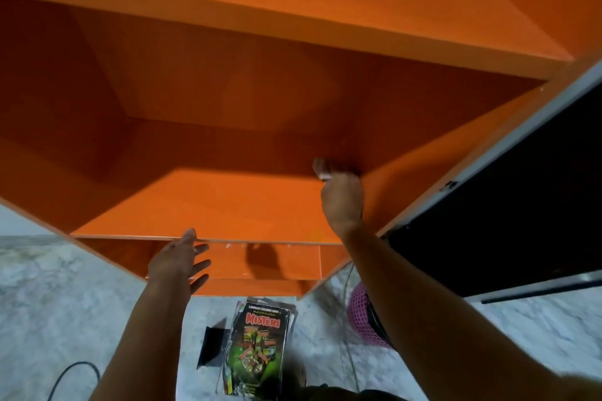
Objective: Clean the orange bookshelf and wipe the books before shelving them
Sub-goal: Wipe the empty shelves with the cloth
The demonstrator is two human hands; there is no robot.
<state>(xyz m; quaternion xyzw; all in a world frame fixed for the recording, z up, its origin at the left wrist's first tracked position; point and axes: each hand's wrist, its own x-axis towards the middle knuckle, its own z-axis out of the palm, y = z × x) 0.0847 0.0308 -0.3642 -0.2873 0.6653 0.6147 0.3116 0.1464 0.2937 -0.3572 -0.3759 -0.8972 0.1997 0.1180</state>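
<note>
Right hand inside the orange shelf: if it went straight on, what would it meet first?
Probably the back panel, close to the side wall; the right hand, gripping what looks like a cloth, points into that corner. Depth is unclear.

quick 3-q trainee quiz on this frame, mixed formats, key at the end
1. True or false: the stack of books lies on the floor, outside the orange bookshelf.
2. The right hand, holding a pale cloth, is: A) on the floor B) deep in the shelf's right rear corner C) on the books.
3. Fill in: the left hand, fingers spread, touches the shelf board's front ____.
Key: 1 true; 2 B; 3 edge.
</note>
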